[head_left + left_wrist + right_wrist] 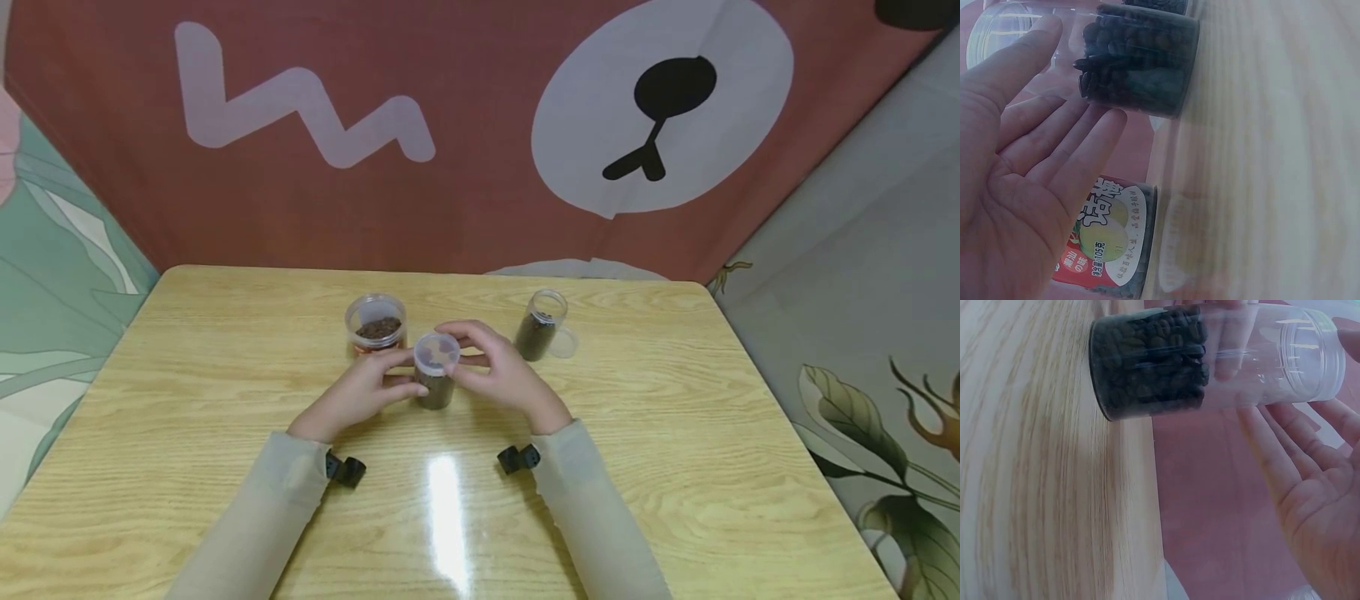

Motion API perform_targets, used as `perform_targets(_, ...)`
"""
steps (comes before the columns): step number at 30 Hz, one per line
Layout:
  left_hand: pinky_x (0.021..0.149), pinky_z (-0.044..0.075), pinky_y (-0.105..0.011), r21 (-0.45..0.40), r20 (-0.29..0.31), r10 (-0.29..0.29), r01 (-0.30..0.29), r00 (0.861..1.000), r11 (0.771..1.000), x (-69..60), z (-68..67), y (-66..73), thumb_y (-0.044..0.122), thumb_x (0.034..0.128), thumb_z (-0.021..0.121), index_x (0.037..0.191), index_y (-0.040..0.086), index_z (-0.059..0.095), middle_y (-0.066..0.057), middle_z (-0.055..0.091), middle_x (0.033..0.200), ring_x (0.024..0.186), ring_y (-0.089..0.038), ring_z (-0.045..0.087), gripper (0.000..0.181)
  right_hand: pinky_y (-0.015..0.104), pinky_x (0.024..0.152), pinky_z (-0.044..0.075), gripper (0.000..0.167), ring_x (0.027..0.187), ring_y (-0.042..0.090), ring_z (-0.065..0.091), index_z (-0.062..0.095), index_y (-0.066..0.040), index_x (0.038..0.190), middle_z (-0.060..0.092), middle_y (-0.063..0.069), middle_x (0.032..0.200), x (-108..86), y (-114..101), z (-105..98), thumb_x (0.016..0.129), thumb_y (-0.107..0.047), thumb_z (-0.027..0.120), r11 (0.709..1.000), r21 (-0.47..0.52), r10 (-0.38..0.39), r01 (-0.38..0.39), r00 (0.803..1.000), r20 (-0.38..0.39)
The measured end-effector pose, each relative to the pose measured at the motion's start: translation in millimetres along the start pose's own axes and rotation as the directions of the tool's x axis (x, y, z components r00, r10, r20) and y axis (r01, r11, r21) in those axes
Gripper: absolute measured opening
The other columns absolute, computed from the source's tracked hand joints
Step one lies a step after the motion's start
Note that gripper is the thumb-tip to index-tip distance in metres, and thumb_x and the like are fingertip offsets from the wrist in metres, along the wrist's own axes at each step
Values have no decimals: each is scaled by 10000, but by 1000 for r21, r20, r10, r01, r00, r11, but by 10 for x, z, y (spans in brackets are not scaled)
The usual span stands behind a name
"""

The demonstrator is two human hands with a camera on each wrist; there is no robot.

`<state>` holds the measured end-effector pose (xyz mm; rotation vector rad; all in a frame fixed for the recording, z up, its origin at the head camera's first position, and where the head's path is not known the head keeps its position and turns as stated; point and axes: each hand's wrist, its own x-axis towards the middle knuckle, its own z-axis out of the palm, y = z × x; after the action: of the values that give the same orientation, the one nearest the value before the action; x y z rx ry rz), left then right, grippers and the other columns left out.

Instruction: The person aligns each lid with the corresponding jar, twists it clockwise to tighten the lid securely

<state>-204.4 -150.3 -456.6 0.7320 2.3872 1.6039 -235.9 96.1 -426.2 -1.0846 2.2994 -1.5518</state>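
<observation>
A clear jar of dark coffee beans (435,392) stands upright on the table between the two hands, with a translucent lid (437,353) on top. Beans fill roughly the lower half, as the right wrist view shows on the jar (1147,362). My left hand (365,392) holds the jar's side, its thumb in front and its fingers behind. At the top, my right hand (498,367) has its thumb at the lid's near edge and a finger at the far edge. The right fingertips are partly hidden behind the jar.
Behind the left hand stands a round open tub (376,310) of brown bits, with a red fruit label (1107,240). Another clear jar (536,333), uncovered and holding dark contents, stands behind the right hand. A loose clear lid (564,343) lies beside it on the wooden table (675,433).
</observation>
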Motion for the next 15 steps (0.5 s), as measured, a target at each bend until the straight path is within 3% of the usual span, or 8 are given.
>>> perform_targets(15,1014,525,-311,-5,-3,3,-3,1000,1000,11,13,-25,97,936,737,1406,29,582,-126,605,1351,1248,-309,589,499,456,997,543,451,1175,341,600,535,-73,1347,591,162,1294,22,-23,23,941,-93,731,999,25,34,-34,999,-15)
